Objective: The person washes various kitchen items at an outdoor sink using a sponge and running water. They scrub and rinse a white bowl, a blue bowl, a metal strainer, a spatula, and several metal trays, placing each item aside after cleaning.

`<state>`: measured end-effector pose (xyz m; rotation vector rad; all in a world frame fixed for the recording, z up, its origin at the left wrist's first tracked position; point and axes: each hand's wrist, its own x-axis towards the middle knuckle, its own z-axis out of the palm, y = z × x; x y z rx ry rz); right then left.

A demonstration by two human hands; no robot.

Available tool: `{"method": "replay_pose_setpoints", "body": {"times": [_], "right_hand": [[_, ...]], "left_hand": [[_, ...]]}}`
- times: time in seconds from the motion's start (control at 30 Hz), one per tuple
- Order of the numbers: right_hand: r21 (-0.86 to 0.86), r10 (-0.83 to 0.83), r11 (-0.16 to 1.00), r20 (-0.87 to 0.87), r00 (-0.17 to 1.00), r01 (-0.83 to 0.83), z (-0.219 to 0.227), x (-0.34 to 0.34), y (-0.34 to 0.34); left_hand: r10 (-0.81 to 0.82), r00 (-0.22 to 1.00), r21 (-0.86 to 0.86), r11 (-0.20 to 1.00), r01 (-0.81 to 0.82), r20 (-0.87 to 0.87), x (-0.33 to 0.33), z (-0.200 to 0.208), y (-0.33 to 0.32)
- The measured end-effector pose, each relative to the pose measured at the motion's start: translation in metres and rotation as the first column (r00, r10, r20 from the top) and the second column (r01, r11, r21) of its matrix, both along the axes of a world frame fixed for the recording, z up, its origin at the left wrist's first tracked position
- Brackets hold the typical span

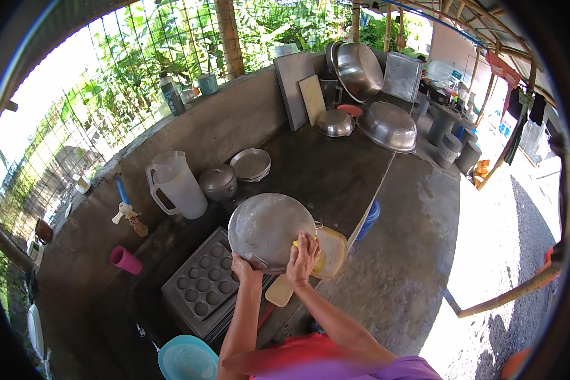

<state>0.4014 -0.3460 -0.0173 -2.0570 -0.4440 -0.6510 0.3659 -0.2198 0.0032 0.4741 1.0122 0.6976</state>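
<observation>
A large round metal pot (pixel 266 221), dull and scuffed, is tilted with its base facing up in front of me. My left hand (pixel 246 270) is closed on its near lower edge. Against the pot's right side, my right hand (pixel 304 256) presses a yellow sponge (pixel 296 243), mostly covered by the fingers. Just beyond that hand lies a yellowish plastic container (pixel 334 252), partly hidden. A small cream-coloured dish (pixel 279 292) sits below, between my forearms. To the left, a muffin tin (pixel 199 285) rests on other flat trays.
Along the wall stand a clear pitcher (pixel 180 185), a lidded pot (pixel 218 182) and stacked metal plates (pixel 251 164). A faucet (pixel 128 214) juts out above a pink cup (pixel 126 260). Metal basins (pixel 389 125) are at the far end; a teal basin (pixel 187 360) is at lower left.
</observation>
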Motion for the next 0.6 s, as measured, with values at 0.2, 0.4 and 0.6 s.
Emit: {"method": "replay_pose_setpoints", "body": {"times": [0.2,0.4,0.6], "right_hand": [[0.368,0.078,0.93,-0.185,0.98,-0.005,-0.001,0.047,-0.027],[0.078,0.153,0.988,-0.347,0.925,-0.134,0.042,0.15,-0.014],[-0.081,0.378,0.925,0.146,0.914,-0.37,0.094,0.059,0.04]], "left_hand": [[-0.069,0.966,0.292,0.956,-0.006,0.247,-0.016,0.003,-0.016],[-0.338,0.939,0.797,0.549,0.251,-0.063,-0.029,0.016,-0.034],[-0.329,0.938,0.667,0.724,0.178,0.107,-0.006,0.032,-0.035]]}}
